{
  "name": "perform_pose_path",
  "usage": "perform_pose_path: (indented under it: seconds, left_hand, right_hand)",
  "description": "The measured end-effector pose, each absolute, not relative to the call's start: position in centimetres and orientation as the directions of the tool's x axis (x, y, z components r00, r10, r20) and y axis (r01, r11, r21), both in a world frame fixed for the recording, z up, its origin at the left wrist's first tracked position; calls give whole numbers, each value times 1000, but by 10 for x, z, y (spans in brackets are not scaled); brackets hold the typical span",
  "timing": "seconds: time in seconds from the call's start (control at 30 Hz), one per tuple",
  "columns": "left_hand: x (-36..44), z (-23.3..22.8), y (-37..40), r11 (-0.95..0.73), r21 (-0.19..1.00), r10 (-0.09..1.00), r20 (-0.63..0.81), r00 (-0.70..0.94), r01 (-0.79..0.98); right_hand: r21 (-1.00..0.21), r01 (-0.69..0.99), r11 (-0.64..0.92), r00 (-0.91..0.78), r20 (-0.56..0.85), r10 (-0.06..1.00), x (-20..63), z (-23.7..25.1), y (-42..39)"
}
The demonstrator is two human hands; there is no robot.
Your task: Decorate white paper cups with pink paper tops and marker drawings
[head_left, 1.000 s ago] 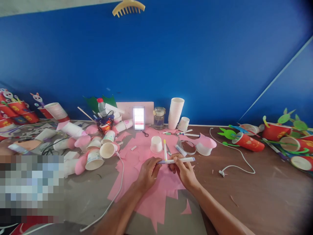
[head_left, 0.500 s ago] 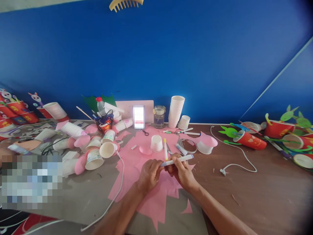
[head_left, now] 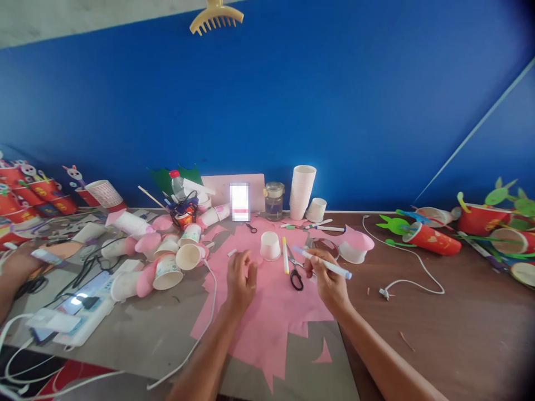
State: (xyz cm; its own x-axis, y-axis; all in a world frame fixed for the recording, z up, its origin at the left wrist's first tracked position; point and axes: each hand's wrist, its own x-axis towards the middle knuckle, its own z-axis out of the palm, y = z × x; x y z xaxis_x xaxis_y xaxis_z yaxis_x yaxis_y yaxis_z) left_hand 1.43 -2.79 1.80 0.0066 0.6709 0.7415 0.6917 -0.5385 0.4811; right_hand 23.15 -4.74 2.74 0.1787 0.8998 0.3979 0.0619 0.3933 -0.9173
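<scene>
My right hand (head_left: 330, 278) grips a white marker with pale purple ends (head_left: 339, 270) like a pen, its front end pointing left. My left hand (head_left: 242, 281) is empty above the pink paper (head_left: 263, 328), its thumb and fingers slightly curled and apart. Just beyond it, an upside-down white paper cup (head_left: 270, 246) stands on the paper. Between the cup and my right hand lie a yellow-ended marker (head_left: 285, 255) and black-handled scissors (head_left: 296, 279). A pink-topped paper cup (head_left: 351, 246) rests farther right, beyond my right hand.
Several cups with pink parts (head_left: 167, 272) lie to the left, near a power strip (head_left: 86, 320) with cables. Another person's hand (head_left: 19, 262) is at the far left. At the back stand a jar (head_left: 273, 200) and a tall cup stack (head_left: 302, 192). A white cable (head_left: 412, 253) lies right.
My left hand has come off the marker and moved left. My right hand has shifted right with the marker, now in a pen-like grip. The scissors' handles are uncovered.
</scene>
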Motion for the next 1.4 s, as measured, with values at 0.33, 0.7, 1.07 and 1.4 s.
perform_pose_path:
  seconds: [0.33, 0.7, 1.07, 1.4]
  left_hand:
    - [3, -2, -8, -192, 449, 905, 426, -21, 873]
    - [7, 4, -14, -297, 485, 876, 482, 32, 823]
    - [14, 16, -29, -557, 422, 816, 437, 378, 715]
    - [9, 17, -27, -502, 487, 837, 483, 258, 715]
  right_hand:
    - [-336, 805, 489, -206, 613, 762, 265, -12, -19]
    - [-299, 953, 50, 101, 469, 877, 279, -9, -18]
    - [-192, 979, 71, 34, 494, 869, 278, -10, -13]
    - [-695, 689, 205, 308, 537, 785, 280, 2, -14]
